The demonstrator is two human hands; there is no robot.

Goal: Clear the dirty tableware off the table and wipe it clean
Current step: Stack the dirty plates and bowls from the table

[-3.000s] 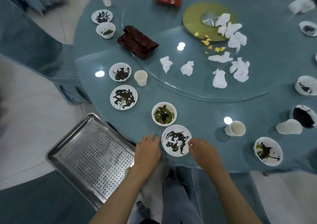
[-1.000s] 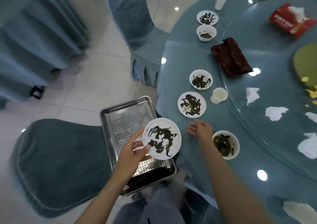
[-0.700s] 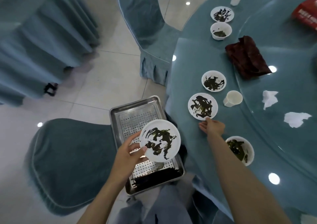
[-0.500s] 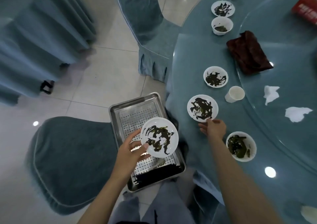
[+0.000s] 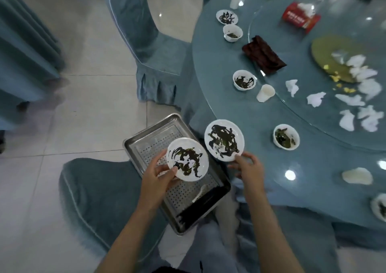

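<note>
Inventory, head cam, as I read it from my station:

1. L hand (image 5: pixel 155 176) – grips plate A (image 5: pixel 187 159) by its near-left rim, thumb on top, fingers under. Plate A is white, smeared with dark green leftovers, and held above the metal tray (image 5: pixel 150 127).
2. R hand (image 5: pixel 249 168) – pinches plate B (image 5: pixel 224 140) at its near rim. Plate B is also white and smeared, sitting at the table (image 5: pixel 313 157) edge just right of plate A; the two rims are close but apart. Can't tell whether B is lifted or resting on the cloth.
3. Metal tray – perforated insert, dark residue in the near corner, lying on a covered chair seat (image 5: pixel 100 189) left of the table.
4. Near bowl (image 5: pixel 286 136) – on the table, right of plate B, green scraps inside.
5. Mid bowl (image 5: pixel 244 80) – farther along the edge, dark scraps inside, with a tipped paper cup (image 5: pixel 265 93) beside it.
6. Far bowl (image 5: pixel 232 32), with a small dirty dish (image 5: pixel 227 16) and an upright cup (image 5: pixel 235 0) beyond it.
7. Dark red cloth (image 5: pixel 263 55) – folded, lying across the rim of the glass turntable (image 5: pixel 302 122).
8. Crumpled tissues (image 5: pixel 316 99) – approx. a dozen scattered on the glass.
9. Red tissue box (image 5: pixel 300 19) – far side of the glass.
</note>
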